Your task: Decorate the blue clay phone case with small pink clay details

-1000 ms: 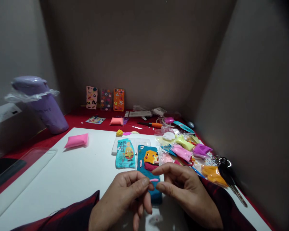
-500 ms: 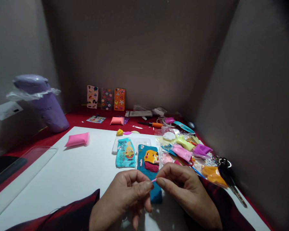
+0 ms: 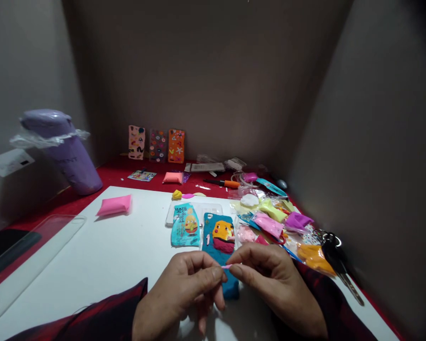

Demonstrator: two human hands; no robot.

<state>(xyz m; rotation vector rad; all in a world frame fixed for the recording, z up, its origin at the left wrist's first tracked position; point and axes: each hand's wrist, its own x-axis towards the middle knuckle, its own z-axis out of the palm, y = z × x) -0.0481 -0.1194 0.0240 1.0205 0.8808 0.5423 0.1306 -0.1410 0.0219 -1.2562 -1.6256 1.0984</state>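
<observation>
I have the left hand point(image 3: 184, 284) narrowed to a pinch, thumb and fingers closed on one end of a small pink strip point(image 3: 226, 266). The right hand point(image 3: 280, 284) meets its other end, thumb and forefinger close together; whether those fingers grip the strip or just touch it, I cannot tell. The strip sits between my two hands, in front of the lower part of a teal case point(image 3: 213, 255).

The teal case lies flat, with an orange face point(image 3: 222, 230) near its top. Just left of it is a blue packet point(image 3: 185, 226), partly over a clear case point(image 3: 210, 208). Behind them I see a yellow lump point(image 3: 176, 194) beside a pink oval point(image 3: 188, 196).

To the right, bags crowd together: pink point(image 3: 268, 225), yellow point(image 3: 272, 210), purple point(image 3: 298, 220) and orange point(image 3: 314, 259), with keys point(image 3: 330, 251) at the edge. To the left, a pink pouch point(image 3: 114, 205) lies on the white board point(image 3: 128, 251), which covers part of the red tabletop point(image 3: 142, 165).

Farther back, three decorated cases point(image 3: 176, 146) stand near the wall, and a purple bottle point(image 3: 69, 158) tilts at far left.
</observation>
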